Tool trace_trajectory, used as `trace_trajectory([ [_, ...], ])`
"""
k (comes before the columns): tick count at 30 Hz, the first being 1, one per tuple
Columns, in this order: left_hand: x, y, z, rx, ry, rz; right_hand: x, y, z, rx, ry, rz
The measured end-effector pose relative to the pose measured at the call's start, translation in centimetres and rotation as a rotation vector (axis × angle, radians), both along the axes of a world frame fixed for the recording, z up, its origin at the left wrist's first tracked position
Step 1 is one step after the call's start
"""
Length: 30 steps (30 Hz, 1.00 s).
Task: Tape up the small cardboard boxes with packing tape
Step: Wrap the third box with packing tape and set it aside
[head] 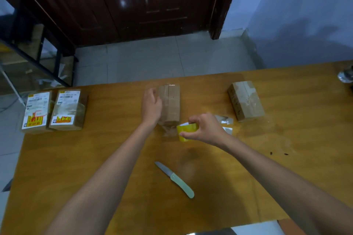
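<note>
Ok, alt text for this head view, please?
A person's left hand steadies a cardboard box on a wooden table while the right hand holds a yellow tape roll at its near end. A knife lies nearer; three more boxes sit aside.

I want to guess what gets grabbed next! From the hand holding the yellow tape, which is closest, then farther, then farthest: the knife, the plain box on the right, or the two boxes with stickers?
From the right hand:
1. Plain box, up and to its right.
2. Knife, below it, toward the person.
3. Sticker boxes, far left.
</note>
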<state>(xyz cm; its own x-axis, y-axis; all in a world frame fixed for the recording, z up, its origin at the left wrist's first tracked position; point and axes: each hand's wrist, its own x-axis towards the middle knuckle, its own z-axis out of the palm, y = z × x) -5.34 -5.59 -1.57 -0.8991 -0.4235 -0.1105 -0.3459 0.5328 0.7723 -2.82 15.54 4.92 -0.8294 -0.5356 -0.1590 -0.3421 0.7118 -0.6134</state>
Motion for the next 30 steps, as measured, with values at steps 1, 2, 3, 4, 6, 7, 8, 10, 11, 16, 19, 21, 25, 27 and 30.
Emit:
trace_trajectory([
  [1, 0.8, 0.2, 1.0, 0.079, 0.069, -0.081, 0.1, -0.1, 0.0, -0.008, 0.006, 0.011],
  [2, 1.7, 0.5, 1.9, 0.169, 0.082, -0.21, 0.2, -0.2, 0.1, -0.013, 0.02, 0.027],
  [3, 2.6, 0.9, 2.5, 0.248, 0.023, -0.35, 0.4, -0.4, 0.3, -0.02, 0.033, 0.038],
  [4, 3.3, 1.2, 2.8, 0.299, -0.075, -0.49, 0.5, -0.5, 0.5, -0.038, 0.039, 0.044],
  [6, 4.4, 1.6, 2.6, 0.322, -0.253, -0.712, 0.7, -0.6, 1.1, -0.079, 0.038, 0.055],
  [7, 4.7, 1.6, 2.6, 0.294, -0.286, -0.772, 0.7, -0.6, 1.4, -0.102, 0.034, 0.061],
  [8, 4.9, 1.5, 2.5, 0.266, -0.298, -0.799, 0.8, -0.5, 1.8, -0.139, 0.028, 0.058],
  [10, 4.9, 1.3, 3.3, 0.221, -0.283, -0.807, 0.8, -0.4, 2.9, -0.228, -0.005, 0.017],
  [11, 4.8, 1.3, 4.0, 0.177, -0.277, -0.81, 0.6, -0.3, 3.4, -0.263, -0.02, 0.007],
  [16, 4.5, 0.0, 4.7, -0.05, -0.364, -0.837, 0.5, -0.8, 4.4, -0.246, -0.04, 0.082],
  [19, 5.3, -0.6, 4.8, -0.093, -0.395, -0.839, 1.0, -0.2, 4.0, -0.246, -0.031, 0.086],
  [21, 5.7, -0.8, 5.0, -0.08, -0.381, -0.831, 1.8, 0.1, 4.2, -0.29, -0.016, 0.106],
  [25, 6.4, -0.9, 5.7, -0.057, -0.368, -0.843, 2.5, -0.4, 5.6, -0.327, 0.011, 0.142],
  [27, 6.7, -1.4, 5.7, -0.073, -0.403, -0.854, 2.4, -0.5, 6.7, -0.357, -0.018, 0.133],
  [30, 6.8, -2.6, 5.7, -0.14, -0.444, -0.868, 1.8, 0.1, 9.0, -0.443, -0.134, 0.101],
])
